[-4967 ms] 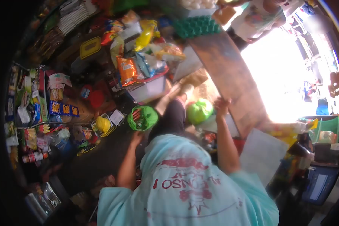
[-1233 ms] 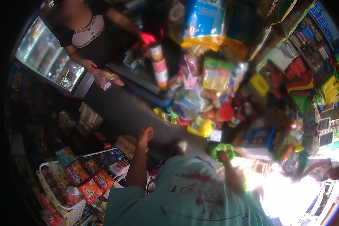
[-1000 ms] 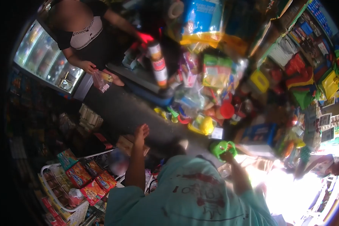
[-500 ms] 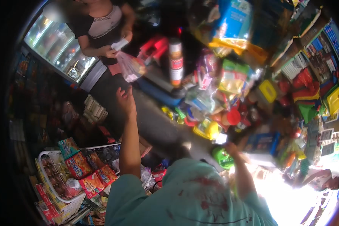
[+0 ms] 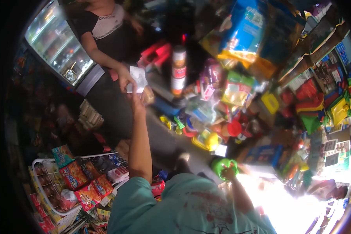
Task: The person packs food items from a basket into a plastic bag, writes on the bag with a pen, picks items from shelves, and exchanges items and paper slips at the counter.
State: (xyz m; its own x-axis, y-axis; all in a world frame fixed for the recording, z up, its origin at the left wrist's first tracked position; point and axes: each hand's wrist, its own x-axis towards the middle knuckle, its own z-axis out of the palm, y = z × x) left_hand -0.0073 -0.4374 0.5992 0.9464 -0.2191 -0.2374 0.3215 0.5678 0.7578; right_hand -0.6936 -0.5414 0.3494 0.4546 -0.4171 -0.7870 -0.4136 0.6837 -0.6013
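Note:
My left hand [image 5: 137, 103] is stretched forward, its fingers closed on the lower edge of a white slip of paper [image 5: 138, 78]. It may be a banknote; its print is too blurred to read. Another person's hand [image 5: 126, 79] grips the same slip from the left, right against my fingertips. A tan object [image 5: 148, 94] shows just beside my left hand, its kind unclear. Lower right, my right hand [image 5: 230, 170] reaches into a green bowl [image 5: 218, 167]. Its fingers are partly hidden inside the bowl and blurred.
A tall canister [image 5: 178, 74] stands on the crowded counter. Bagged goods, a red-lidded jar [image 5: 234, 128] and a yellow item [image 5: 207, 140] lie nearby. A white wire basket [image 5: 37, 171] of snack packets is lower left. A lit glass-door fridge [image 5: 58, 43] stands behind the person.
The other person's hand has come toward me with the white slip, and my left hand has met it. The pink plastic bag is no longer clearly seen. My right hand has moved into the green bowl.

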